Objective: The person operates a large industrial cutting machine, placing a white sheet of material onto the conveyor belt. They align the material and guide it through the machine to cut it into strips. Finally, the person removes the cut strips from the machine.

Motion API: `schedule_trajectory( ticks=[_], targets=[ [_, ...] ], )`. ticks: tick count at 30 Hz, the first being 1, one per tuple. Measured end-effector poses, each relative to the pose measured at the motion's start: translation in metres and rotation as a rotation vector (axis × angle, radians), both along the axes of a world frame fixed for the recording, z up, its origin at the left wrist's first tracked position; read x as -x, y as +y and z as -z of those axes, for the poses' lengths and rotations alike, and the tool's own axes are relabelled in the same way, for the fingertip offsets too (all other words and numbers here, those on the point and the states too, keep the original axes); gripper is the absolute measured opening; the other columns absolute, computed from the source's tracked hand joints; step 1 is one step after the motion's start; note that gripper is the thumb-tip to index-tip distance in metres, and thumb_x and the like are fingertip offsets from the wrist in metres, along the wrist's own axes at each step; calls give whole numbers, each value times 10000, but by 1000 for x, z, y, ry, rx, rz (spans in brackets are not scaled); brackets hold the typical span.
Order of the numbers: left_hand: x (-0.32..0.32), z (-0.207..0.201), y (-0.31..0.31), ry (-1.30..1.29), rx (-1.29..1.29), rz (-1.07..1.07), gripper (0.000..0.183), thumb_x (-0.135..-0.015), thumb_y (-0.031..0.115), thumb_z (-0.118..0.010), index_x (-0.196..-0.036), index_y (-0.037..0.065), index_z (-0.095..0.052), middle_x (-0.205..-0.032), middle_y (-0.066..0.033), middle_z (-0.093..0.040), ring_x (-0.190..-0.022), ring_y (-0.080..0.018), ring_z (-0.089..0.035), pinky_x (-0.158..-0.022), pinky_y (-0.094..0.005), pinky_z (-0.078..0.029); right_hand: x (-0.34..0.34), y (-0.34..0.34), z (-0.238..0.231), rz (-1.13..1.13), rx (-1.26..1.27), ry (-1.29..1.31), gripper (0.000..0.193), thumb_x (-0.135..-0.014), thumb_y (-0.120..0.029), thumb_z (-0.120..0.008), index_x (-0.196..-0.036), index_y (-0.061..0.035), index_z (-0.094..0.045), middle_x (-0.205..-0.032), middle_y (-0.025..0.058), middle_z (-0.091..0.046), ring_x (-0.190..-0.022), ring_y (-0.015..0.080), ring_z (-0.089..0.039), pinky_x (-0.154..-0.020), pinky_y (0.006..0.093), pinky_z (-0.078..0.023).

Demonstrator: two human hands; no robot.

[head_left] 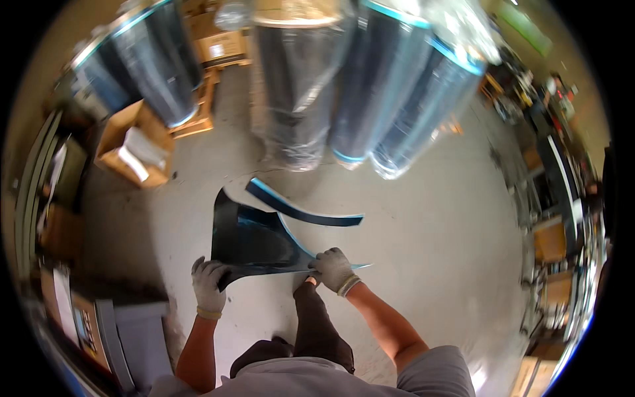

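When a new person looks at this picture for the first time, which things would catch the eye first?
Probably the tall, dark cylindrical rolls wrapped in clear plastic, across the top. Next, the dark, curved flexible sheet left of centre, with the grey-gloved left hand at its lower left corner and the grey-gloved right hand holding its right end. Just above it shows a narrow, dark, blue-edged strip.

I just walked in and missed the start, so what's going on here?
A person wearing gloves is holding a dark, flexible sheet, with the left hand at its near left corner and the right hand at its right end. A narrow curved strip lies just beyond the sheet, apparently on the floor. Tall wrapped rolls stand farther off.
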State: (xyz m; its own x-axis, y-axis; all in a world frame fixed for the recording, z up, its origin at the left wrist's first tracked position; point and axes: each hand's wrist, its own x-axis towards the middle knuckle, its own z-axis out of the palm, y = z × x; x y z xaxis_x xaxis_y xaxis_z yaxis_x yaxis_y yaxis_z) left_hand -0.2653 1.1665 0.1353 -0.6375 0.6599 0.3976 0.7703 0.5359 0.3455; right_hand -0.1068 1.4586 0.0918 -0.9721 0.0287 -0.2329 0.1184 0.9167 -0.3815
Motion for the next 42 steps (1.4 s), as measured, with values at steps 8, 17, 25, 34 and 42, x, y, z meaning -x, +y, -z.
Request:
schedule_trajectory(
  ticks=[8, 17, 25, 34, 42],
  targets=[
    [-96, -16, -240, -376, -425, -750, 770, -777, 235, -761, -1425, 54, -388, -1411, -197, -451, -1278, -384, -448, -1052, -458, -390, 61, -273, -9, 208, 271, 349, 356, -927, -315, -554, -823, 6, -667, -807, 155, -648, -791, 350, -639, -728, 435, -518],
    [-220, -22, -309, -436, -18, -1067, 792, -788, 332, -712, -1454, 102, -350, -1411, -172, -459, -1304, -362, -425, -1064, -475, -353, 30, -512, -1, 301, 1120, -70, 320, -931, -227, -604, -787, 58, -633, -620, 44, -543, -484, 142, -561, -436, 312, -530],
    [-287, -49, -435, -100, 243, -1446, 189, -796, 148, -572, -896, 197, -724, -891, -11, -721, -869, -220, -674, -727, -382, -478, -47, -554, -4, -434, 808, -118, 407, -925, -295, -634, -1127, 55, -581, -1006, 115, -647, -931, 183, -641, -769, 313, -505],
    [-491, -115, -527, -212, 218, -1898, 191, -784, 158, -603, -901, 252, -722, -887, 34, -708, -881, -218, -654, -666, -388, -482, -72, -591, 37, 259, 1319, -1284, 832, -926, -642, -443, -1529, -199, -78, -1437, 172, -368, -1228, 390, -469, -1040, 542, -397],
    [-703, -169, -520, -135, 25, -2196, 116, -828, 150, -623, -868, 141, -732, -825, -88, -700, -814, -304, -644, -764, -412, -497, -161, -822, 13, -308, 854, -1633, 834, -928, -571, -510, -1502, -27, -246, -1396, 196, -466, -1209, 299, -519, -1021, 380, -428]
  ],
)
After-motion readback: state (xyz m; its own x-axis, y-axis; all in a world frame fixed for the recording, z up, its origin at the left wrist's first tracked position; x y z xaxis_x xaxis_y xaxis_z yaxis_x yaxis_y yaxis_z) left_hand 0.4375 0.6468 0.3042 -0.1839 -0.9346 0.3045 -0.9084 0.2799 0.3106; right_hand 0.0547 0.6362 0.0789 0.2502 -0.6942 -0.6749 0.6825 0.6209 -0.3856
